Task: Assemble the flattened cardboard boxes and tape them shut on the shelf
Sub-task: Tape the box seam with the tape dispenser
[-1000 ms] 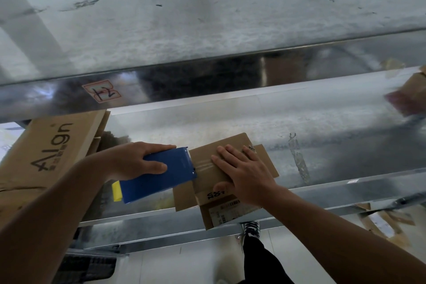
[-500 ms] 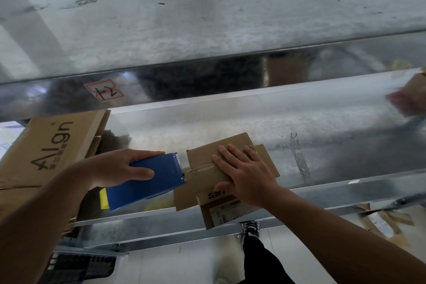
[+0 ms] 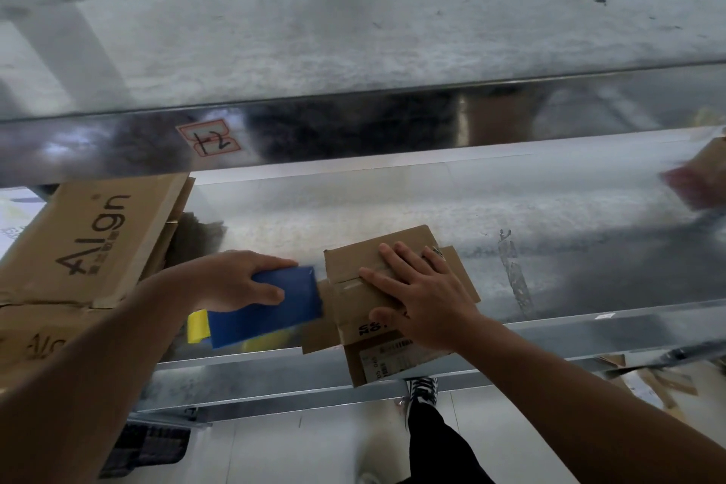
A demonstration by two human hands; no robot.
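Observation:
A small cardboard box (image 3: 353,267) sits at the front edge of the metal shelf (image 3: 510,216), its top flaps folded down and a printed label on its near side. My right hand (image 3: 424,295) presses flat on the top flaps, fingers spread. My left hand (image 3: 235,279) grips a blue tape dispenser (image 3: 275,306) with a yellow end, whose front edge meets the box's left side at the flap seam. A side flap sticks out below the dispenser.
Flattened brown cartons (image 3: 86,244) printed "Align" lie stacked on the shelf at the left. An upper shelf rail with a red-bordered label (image 3: 208,139) runs above. A blurred cardboard piece (image 3: 703,177) lies far right. Below are cardboard scraps (image 3: 660,381), a dark crate (image 3: 149,448) and my shoe (image 3: 422,389).
My left hand with the dispenser drew left away from the box, then came back right against its left side. My right hand stays pressed on the flaps.

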